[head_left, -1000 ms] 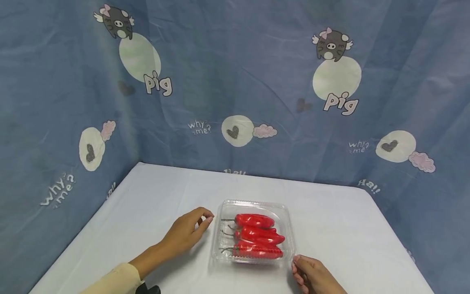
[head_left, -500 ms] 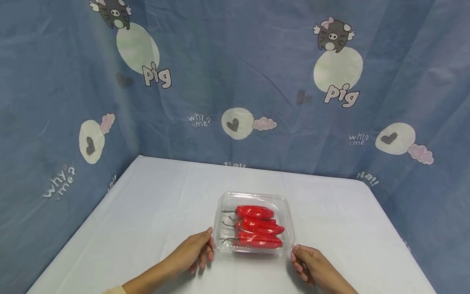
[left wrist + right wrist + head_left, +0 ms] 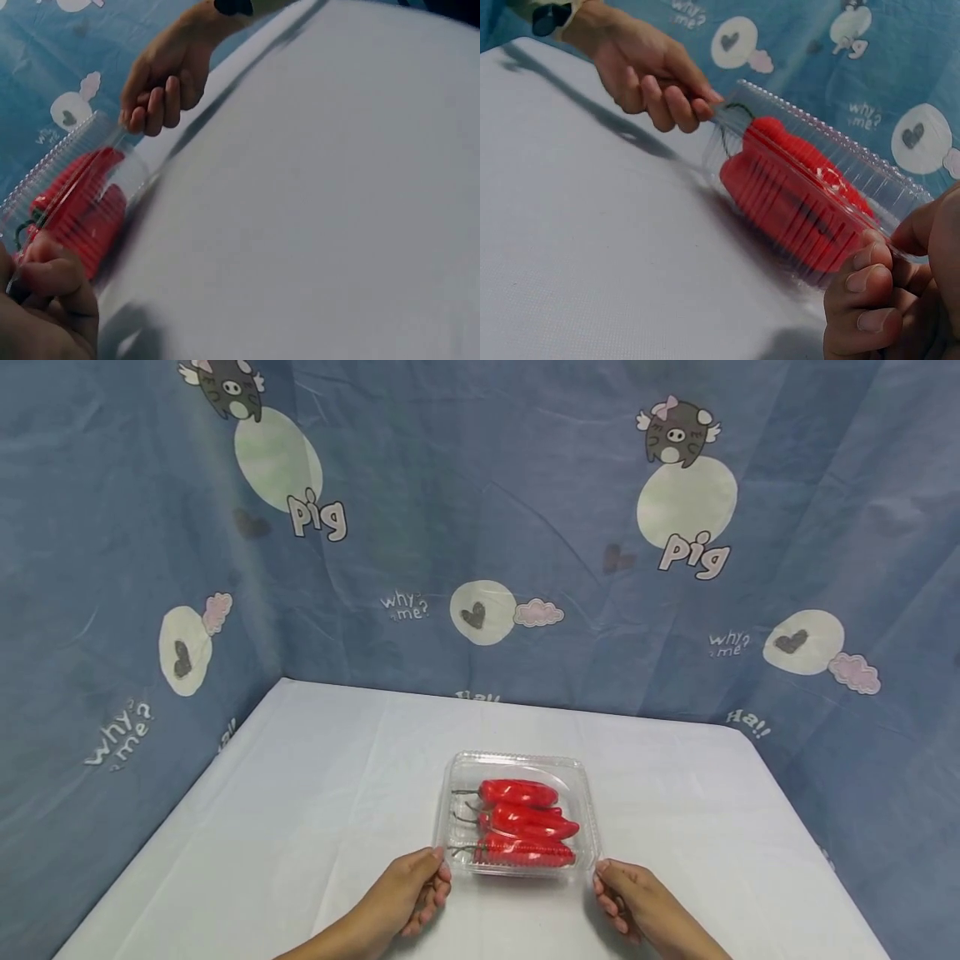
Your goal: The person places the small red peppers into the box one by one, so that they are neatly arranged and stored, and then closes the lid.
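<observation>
A clear plastic clamshell box point(image 3: 573, 785) with a ribbed lid sits on the white table, lid down. Several red chili peppers point(image 3: 525, 821) lie inside it, their green stems towards the left. At the box's near left corner, my left hand point(image 3: 408, 893) pinches the rim between thumb and curled forefinger. The near right corner is pinched the same way by my right hand point(image 3: 637, 902). In the right wrist view, the box point(image 3: 810, 232) spans between both hands, with my left hand point(image 3: 649, 71) at its far end. The left wrist view has my right hand point(image 3: 165, 82) gripping the rim.
The white tabletop point(image 3: 315, 760) stretches out on all sides of the box. Behind and to both sides hangs a blue curtain point(image 3: 420, 510) printed with pigs, hearts and words. A dark band point(image 3: 551, 19) circles the left wrist.
My left hand has come down and nearer along the box's left side and now pinches its near left corner. The right hand stays at its corner. The head view has tilted slightly down.
</observation>
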{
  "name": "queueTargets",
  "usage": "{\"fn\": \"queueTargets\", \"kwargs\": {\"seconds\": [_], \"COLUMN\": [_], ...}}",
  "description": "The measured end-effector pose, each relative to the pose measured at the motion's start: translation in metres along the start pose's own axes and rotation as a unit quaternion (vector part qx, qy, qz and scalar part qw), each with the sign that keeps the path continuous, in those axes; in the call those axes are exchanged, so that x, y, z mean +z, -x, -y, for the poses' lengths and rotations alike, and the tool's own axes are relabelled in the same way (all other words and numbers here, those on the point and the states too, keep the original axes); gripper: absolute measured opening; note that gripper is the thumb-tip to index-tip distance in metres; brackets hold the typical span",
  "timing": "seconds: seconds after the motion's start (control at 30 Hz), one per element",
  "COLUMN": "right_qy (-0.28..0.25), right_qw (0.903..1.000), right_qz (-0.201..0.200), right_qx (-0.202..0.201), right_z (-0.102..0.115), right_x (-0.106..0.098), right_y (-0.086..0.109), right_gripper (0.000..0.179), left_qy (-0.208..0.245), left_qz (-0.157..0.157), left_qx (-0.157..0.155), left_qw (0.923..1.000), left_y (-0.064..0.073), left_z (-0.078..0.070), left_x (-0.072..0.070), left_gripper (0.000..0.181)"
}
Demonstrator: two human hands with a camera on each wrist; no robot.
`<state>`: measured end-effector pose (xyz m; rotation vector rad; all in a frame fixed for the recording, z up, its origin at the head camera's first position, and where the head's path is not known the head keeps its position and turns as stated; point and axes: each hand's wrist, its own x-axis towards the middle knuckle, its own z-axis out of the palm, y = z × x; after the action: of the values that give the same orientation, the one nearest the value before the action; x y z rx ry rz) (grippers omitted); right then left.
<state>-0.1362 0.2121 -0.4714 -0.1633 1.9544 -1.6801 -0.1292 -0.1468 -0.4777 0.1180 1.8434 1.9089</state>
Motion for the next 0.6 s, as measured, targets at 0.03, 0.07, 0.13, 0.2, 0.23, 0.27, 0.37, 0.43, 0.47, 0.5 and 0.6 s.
{"fn": "queueTargets", "kwargs": {"seconds": [0.03,0.07,0.13,0.2,0.23,0.27,0.37,0.43,0.47,0.5,0.6], "right_qy": [-0.002,-0.003,-0.006,-0.008,-0.008,-0.008,0.007,0.031,0.045,0.065,0.129], "right_qw": [1.0000,1.0000,1.0000,1.0000,1.0000,1.0000,0.9999,0.9991,0.9981,0.9961,0.9815], "right_qz": [0.001,0.002,0.005,0.006,0.006,0.005,-0.006,-0.022,-0.036,-0.056,-0.141], "right_qx": [-0.001,0.000,-0.002,-0.002,-0.001,0.000,0.013,0.020,0.020,0.021,0.001], "right_z": [0.000,-0.001,-0.002,-0.003,-0.003,-0.003,-0.002,0.000,0.002,0.004,0.016], "right_x": [0.000,0.000,0.000,0.000,0.000,0.000,0.000,-0.001,-0.002,-0.004,-0.008], "right_y": [0.000,0.000,-0.001,-0.002,-0.002,-0.003,-0.003,-0.003,-0.002,-0.002,-0.001], "right_gripper": [0.037,0.037,0.037,0.037,0.037,0.037,0.041,0.046,0.049,0.051,0.049], "left_qy": [0.001,0.005,0.006,-0.002,-0.010,-0.020,-0.078,-0.130,-0.161,-0.194,-0.276], "left_qz": [-0.006,-0.013,-0.021,-0.034,-0.039,-0.045,-0.073,-0.102,-0.123,-0.146,-0.207], "left_qx": [0.000,-0.002,-0.003,0.001,0.002,0.001,0.011,0.023,0.031,0.042,0.071], "left_qw": [1.0000,0.9999,0.9998,0.9994,0.9992,0.9988,0.9942,0.9860,0.9789,0.9692,0.9357], "left_y": [0.000,-0.001,-0.002,-0.002,-0.002,-0.002,-0.001,-0.002,-0.002,-0.004,-0.010], "left_z": [0.001,0.002,0.004,0.006,0.006,0.006,0.003,-0.003,-0.007,-0.011,-0.026], "left_x": [0.001,0.002,0.003,0.002,0.001,0.000,-0.005,-0.010,-0.012,-0.014,-0.022], "left_gripper": [0.041,0.040,0.039,0.040,0.041,0.043,0.048,0.049,0.049,0.048,0.042]}}
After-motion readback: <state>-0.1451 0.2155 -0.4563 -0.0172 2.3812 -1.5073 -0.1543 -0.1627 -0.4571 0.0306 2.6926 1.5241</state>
